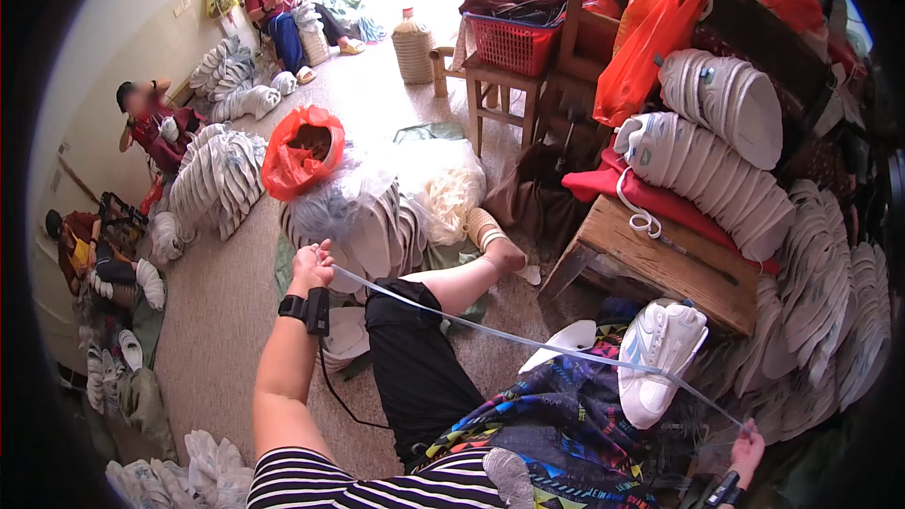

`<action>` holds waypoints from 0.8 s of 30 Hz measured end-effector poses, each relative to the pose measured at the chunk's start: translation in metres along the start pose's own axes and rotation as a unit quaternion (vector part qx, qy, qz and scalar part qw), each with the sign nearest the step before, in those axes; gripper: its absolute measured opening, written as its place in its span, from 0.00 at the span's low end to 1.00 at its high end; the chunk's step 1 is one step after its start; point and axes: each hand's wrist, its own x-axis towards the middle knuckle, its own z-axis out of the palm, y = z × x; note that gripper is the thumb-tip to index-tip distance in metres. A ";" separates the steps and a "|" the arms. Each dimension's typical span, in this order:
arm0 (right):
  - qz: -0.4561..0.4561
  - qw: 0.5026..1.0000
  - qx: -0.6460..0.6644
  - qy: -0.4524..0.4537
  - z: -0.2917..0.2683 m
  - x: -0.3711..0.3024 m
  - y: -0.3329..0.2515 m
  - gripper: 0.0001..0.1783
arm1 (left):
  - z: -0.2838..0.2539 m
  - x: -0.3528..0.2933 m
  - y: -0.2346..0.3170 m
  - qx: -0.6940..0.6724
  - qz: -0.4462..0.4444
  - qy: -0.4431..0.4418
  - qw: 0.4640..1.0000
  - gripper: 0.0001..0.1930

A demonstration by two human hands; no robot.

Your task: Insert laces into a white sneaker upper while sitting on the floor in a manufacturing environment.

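- Pinching one end of a long pale lace (528, 339), the left hand (312, 267) is raised out in front, fingers closed on it.
- The right hand (748, 448) grips the other end low at the right edge, fingers shut on it, so the lace runs taut across the lap.
- A white shoe (660, 358) lies on the patterned cloth (556, 424) just under the lace, toe pointing down.
- Beyond it stands a wooden bench (660, 269) stacked with white shoes.
- Near the left hand sit a red bag (300, 151) and clear bags of soles.
- Three people sit along the far left wall.
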 end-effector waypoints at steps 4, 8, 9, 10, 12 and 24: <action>-0.195 0.915 -0.238 0.260 -0.073 -0.058 -0.047 0.15 | 0.012 0.018 0.016 0.067 0.099 0.029 0.992 0.11; -0.250 0.815 -0.489 0.188 -0.127 -0.171 -0.115 0.21 | -0.021 0.060 0.079 0.014 0.166 0.042 0.985 0.11; -0.246 0.817 -0.482 0.200 -0.151 -0.192 -0.107 0.21 | 0.003 0.065 0.079 0.027 0.164 0.036 0.985 0.11; -0.224 0.870 -0.353 0.261 -0.152 -0.183 -0.124 0.11 | -0.016 0.052 0.102 0.012 0.214 0.081 0.973 0.11; -0.201 0.900 -0.222 0.317 -0.156 -0.172 -0.142 0.10 | -0.038 0.033 0.121 -0.009 0.259 0.125 0.958 0.12; -0.116 0.907 -0.253 0.315 -0.159 -0.126 -0.141 0.11 | 0.044 -0.075 -0.039 0.327 0.271 -0.229 0.876 0.17</action>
